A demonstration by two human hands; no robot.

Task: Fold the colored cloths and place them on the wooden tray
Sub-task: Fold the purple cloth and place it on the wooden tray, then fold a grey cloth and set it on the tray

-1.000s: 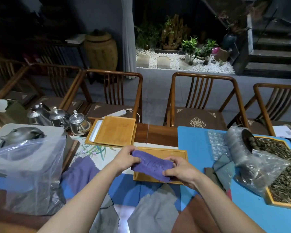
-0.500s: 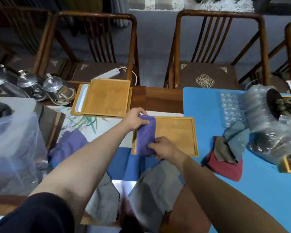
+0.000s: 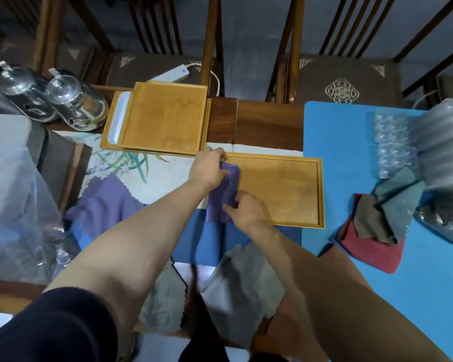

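A folded purple cloth lies along the left end of the wooden tray. My left hand pinches its far end and my right hand presses on its near end. Another purple cloth lies unfolded at the left. Grey cloths hang over the table's near edge. A blue cloth lies below the tray. At the right sits a pile of cloths: red, brown and teal.
A second wooden tray stands behind, on a white plate. Glass teapots are at the far left and a plastic bag at the left. Bubble wrap and plastic bags lie on the blue mat. Chairs stand behind the table.
The purple cloth went from being held stretched between both hands to lying folded narrow on the tray's left end. My head has tilted further down over the table.
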